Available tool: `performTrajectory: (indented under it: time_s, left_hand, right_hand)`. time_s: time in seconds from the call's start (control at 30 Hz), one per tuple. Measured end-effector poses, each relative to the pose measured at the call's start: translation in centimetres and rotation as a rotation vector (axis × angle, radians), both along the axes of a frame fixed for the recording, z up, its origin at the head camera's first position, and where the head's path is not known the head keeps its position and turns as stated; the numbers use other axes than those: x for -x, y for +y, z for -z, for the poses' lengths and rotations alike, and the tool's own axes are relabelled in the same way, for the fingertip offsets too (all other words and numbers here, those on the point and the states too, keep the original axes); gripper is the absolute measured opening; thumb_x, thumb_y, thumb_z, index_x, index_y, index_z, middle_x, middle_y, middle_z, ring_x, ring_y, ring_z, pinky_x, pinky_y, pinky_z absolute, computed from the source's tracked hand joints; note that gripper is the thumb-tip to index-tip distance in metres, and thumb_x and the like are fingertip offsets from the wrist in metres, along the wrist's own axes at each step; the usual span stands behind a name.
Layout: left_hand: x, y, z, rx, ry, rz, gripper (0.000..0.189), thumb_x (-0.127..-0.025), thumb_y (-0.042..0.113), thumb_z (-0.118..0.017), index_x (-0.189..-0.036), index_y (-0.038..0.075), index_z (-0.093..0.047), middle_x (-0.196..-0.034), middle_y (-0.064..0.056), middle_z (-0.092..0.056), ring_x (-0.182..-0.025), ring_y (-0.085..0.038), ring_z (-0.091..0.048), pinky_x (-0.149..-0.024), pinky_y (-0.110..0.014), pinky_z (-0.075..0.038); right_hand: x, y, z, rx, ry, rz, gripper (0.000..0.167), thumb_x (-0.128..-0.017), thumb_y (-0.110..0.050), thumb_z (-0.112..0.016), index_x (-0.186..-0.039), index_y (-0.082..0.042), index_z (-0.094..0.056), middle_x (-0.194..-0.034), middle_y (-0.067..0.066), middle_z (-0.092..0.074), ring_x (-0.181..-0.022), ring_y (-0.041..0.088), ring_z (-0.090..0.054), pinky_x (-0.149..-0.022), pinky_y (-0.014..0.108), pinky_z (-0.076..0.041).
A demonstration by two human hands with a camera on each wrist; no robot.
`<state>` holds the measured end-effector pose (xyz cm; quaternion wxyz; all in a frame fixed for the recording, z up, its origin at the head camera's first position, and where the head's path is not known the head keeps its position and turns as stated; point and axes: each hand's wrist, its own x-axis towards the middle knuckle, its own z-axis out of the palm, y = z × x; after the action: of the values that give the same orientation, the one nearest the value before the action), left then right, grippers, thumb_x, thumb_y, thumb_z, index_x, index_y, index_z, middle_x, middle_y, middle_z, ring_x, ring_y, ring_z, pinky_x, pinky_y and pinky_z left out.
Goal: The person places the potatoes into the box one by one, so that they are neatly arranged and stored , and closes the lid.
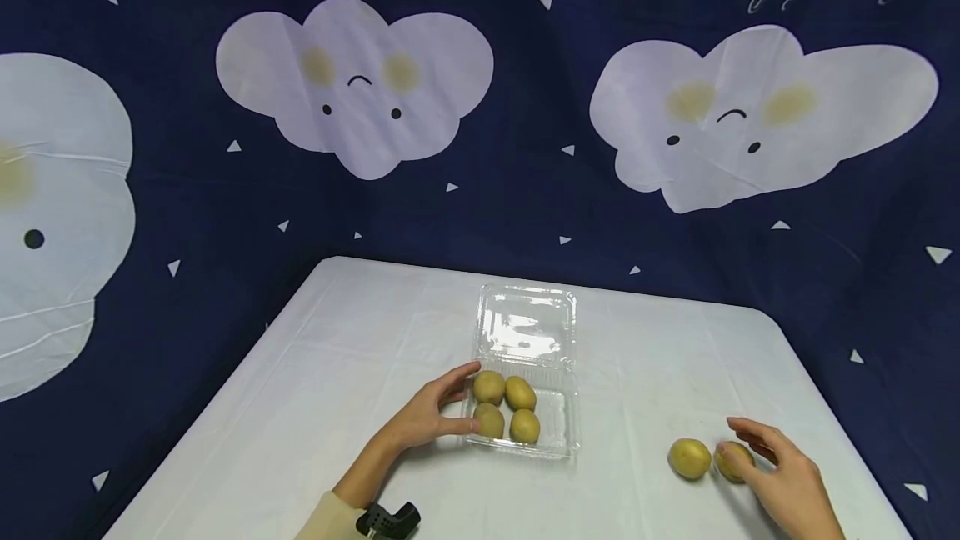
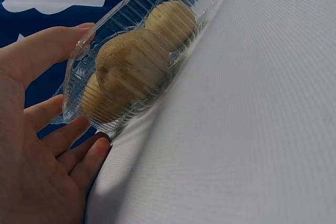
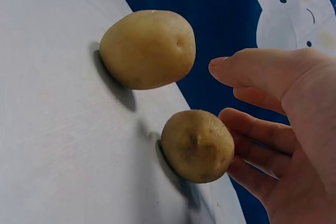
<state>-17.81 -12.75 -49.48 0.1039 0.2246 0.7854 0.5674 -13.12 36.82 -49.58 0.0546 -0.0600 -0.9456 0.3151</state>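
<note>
An open-lidded clear plastic container (image 1: 557,423) sits mid-table, with several yellow-brown potatoes (image 1: 520,393) in the left of its base. My left hand (image 1: 426,413) spans the container's left end, thumb at the near corner, fingers spread near the far one. In the left wrist view the thumb (image 2: 50,51) rests at the rim and the other fingertips lie along the end wall. On the right, my right hand (image 1: 783,469) reaches around a potato (image 3: 197,146), fingertips right at its side and thumb held apart. Left of that one lies another potato (image 1: 689,458).
The container's clear lid (image 1: 525,325) is folded back toward the far table edge. A white cloth covers the table (image 1: 375,315). Behind hangs a dark blue curtain (image 1: 525,215) with white clouds and small triangles. A black band (image 1: 388,521) circles the left wrist.
</note>
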Motion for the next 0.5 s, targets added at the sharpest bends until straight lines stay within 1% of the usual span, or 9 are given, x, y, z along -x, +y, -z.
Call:
performTrajectory:
  time_s: [0.07, 0.1, 0.2, 0.27, 0.33, 0.4, 0.43, 0.47, 0.5]
  left_hand:
    - [0.01, -0.03, -0.02, 0.0, 0.001, 0.004, 0.086, -0.077, 0.017, -0.078, -0.147, 0.009, -0.03, -0.153, -0.011, -0.032, -0.137, -0.032, -0.038, -0.115, -0.046, -0.036]
    - [0.01, -0.04, -0.03, 0.001, 0.001, 0.007, 0.086, -0.077, 0.017, -0.078, -0.147, 0.009, -0.03, -0.153, -0.012, -0.032, -0.137, -0.032, -0.039, -0.115, -0.046, -0.036]
    - [0.04, -0.08, -0.06, 0.001, 0.007, 0.018, 0.086, -0.077, 0.016, -0.077, -0.148, 0.007, -0.029, -0.153, -0.015, -0.032, -0.136, -0.033, -0.039, -0.115, -0.047, -0.036]
    - [0.06, -0.1, -0.03, -0.004, 0.017, 0.027, 0.086, -0.077, 0.016, -0.077, -0.148, 0.005, -0.029, -0.153, -0.017, -0.031, -0.136, -0.034, -0.04, -0.114, -0.048, -0.036]
    - [0.1, -0.12, -0.02, -0.007, 0.021, 0.033, 0.086, -0.077, 0.015, -0.077, -0.147, 0.005, -0.028, -0.153, -0.018, -0.031, -0.136, -0.034, -0.039, -0.114, -0.048, -0.036]
    - [0.13, -0.13, 0.0, -0.011, 0.025, 0.038, 0.086, -0.077, 0.015, -0.077, -0.147, 0.004, -0.028, -0.153, -0.018, -0.03, -0.137, -0.035, -0.038, -0.114, -0.048, -0.036]
    - [0.15, -0.13, 0.0, -0.012, 0.025, 0.04, 0.086, -0.077, 0.015, -0.077, -0.147, 0.004, -0.028, -0.153, -0.019, -0.03, -0.137, -0.035, -0.038, -0.114, -0.048, -0.035]
    - [0.15, -0.13, 0.0, -0.014, 0.024, 0.041, 0.086, -0.078, 0.015, -0.077, -0.147, 0.004, -0.028, -0.153, -0.019, -0.03, -0.137, -0.035, -0.038, -0.114, -0.048, -0.035]
    - [0.16, -0.13, 0.0, -0.015, 0.022, 0.041, 0.086, -0.078, 0.015, -0.077, -0.147, 0.004, -0.028, -0.153, -0.019, -0.03, -0.137, -0.035, -0.038, -0.114, -0.048, -0.035]
  right_hand:
    - [0.07, 0.08, 0.16, 0.004, -0.026, -0.001, 0.062, -0.08, -0.055, -0.066, -0.129, -0.018, -0.056, -0.128, 0.016, -0.057, -0.085, -0.029, -0.033, -0.065, 0.007, -0.046]
    - [0.08, 0.11, 0.2, 0.002, -0.042, -0.002, 0.063, -0.08, -0.056, -0.066, -0.129, -0.018, -0.055, -0.128, 0.016, -0.057, -0.084, -0.03, -0.032, -0.066, 0.011, -0.049]
    - [0.04, 0.17, 0.24, -0.003, -0.08, -0.001, 0.067, -0.078, -0.058, -0.066, -0.129, -0.016, -0.055, -0.129, 0.017, -0.057, -0.081, -0.031, -0.03, -0.073, 0.027, -0.055]
    - [-0.03, 0.19, 0.26, -0.016, -0.077, -0.003, 0.067, -0.077, -0.057, -0.068, -0.129, -0.016, -0.056, -0.128, 0.017, -0.058, -0.081, -0.031, -0.029, -0.073, 0.026, -0.053]
    - [-0.07, 0.2, 0.43, -0.031, -0.044, -0.004, 0.065, -0.077, -0.056, -0.07, -0.126, -0.016, -0.058, -0.125, 0.016, -0.06, -0.081, -0.031, -0.028, -0.071, 0.017, -0.05]
    - [-0.07, 0.27, 0.65, -0.049, -0.002, -0.002, 0.063, -0.076, -0.054, -0.072, -0.124, -0.016, -0.06, -0.122, 0.015, -0.061, -0.082, -0.032, -0.029, -0.065, 0.007, -0.043]
    - [-0.05, 0.32, 0.77, -0.059, 0.014, 0.0, 0.062, -0.075, -0.054, -0.072, -0.123, -0.015, -0.06, -0.121, 0.015, -0.062, -0.082, -0.031, -0.03, -0.063, 0.005, -0.04]
    - [-0.04, 0.36, 0.86, -0.065, 0.018, -0.001, 0.063, -0.075, -0.054, -0.072, -0.123, -0.015, -0.06, -0.121, 0.015, -0.062, -0.083, -0.03, -0.032, -0.067, 0.008, -0.043]
    - [-0.03, 0.4, 0.92, -0.071, 0.014, -0.007, 0.065, -0.075, -0.054, -0.072, -0.124, -0.014, -0.06, -0.122, 0.017, -0.061, -0.086, -0.025, -0.041, -0.072, 0.012, -0.046]
